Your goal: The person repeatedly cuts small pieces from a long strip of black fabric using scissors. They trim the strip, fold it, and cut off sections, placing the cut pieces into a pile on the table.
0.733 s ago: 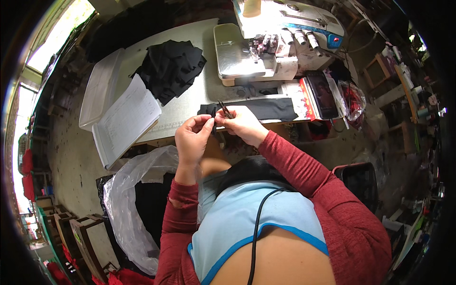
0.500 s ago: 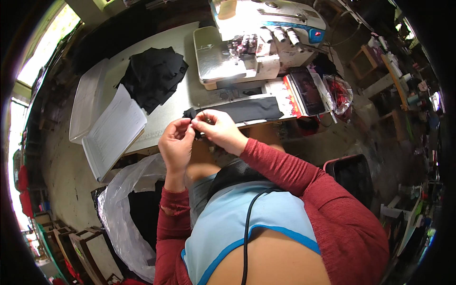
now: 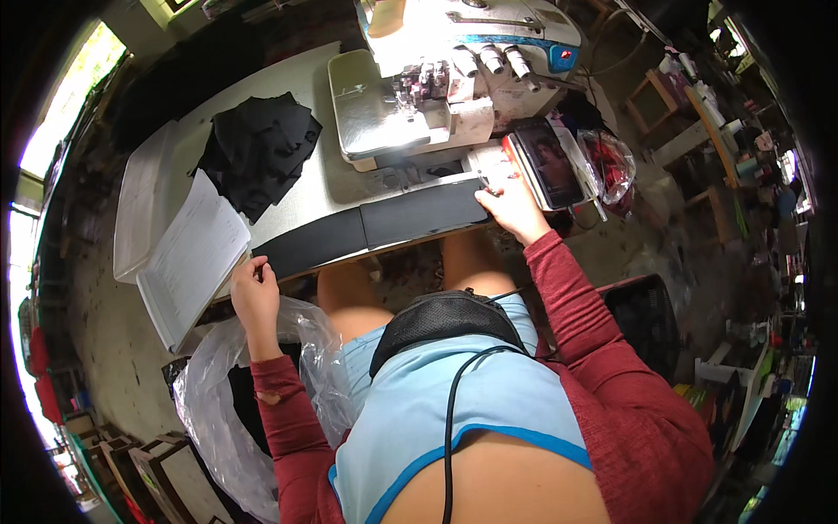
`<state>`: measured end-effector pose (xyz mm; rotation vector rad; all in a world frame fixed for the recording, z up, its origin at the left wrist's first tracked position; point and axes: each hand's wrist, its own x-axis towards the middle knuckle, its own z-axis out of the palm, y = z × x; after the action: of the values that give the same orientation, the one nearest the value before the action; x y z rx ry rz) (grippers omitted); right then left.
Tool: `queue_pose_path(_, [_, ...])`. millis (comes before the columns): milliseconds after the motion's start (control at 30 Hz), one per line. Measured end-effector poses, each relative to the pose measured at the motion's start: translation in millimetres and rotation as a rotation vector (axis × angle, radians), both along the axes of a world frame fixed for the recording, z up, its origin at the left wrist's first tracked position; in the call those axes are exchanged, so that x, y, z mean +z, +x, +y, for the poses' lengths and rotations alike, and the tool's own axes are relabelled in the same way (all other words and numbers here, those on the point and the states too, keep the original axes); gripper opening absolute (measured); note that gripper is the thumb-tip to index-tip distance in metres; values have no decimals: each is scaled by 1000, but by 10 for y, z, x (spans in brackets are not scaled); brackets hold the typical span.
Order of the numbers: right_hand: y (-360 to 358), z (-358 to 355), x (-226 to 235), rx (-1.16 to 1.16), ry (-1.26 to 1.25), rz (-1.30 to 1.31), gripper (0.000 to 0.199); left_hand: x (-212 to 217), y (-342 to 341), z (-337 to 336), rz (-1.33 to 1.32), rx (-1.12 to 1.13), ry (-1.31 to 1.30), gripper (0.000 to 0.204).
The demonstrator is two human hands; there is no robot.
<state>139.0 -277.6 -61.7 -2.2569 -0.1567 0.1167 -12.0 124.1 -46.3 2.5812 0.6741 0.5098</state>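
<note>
Sewing table [image 3: 314,188]: hands spread, left hand [image 3: 254,293], right hand [image 3: 509,205] pinching black strip [image 3: 375,225] ends.

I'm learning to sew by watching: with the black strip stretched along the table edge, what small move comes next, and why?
Probably slide the right hand and its end of the black strip toward the sewing machine; the strip is held flat by both ends, left hand at the far one.

Table [image 3: 319,188]: sewing machine [image 3: 445,79] at back right; fabric pile [image 3: 257,153] to its left; fabric strip [image 3: 375,227] along front edge; open ledger [image 3: 192,258] on trays [image 3: 140,205] at left end; phone [image 3: 550,162] at right; plastic bag [image 3: 218,410] below left.
</note>
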Motion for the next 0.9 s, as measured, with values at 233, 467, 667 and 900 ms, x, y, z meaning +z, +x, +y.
queue_pose_path(233, [14,-124,118,9,-96,-43,30,181,241,-467,-57,-40,392,18])
queue_pose_path(467, [33,-77,152,7,-66,-137,27,101,652,-1076,-71,-294,124,19])
queue_pose_path(667, [-6,-46,281,-16,-231,-14,31,3,757,-1344,34,-330,161,25])
queue_pose_path(900, [-33,-37,280,-37,-272,-2,30,45,808,-1537,51,-261,-125,32])
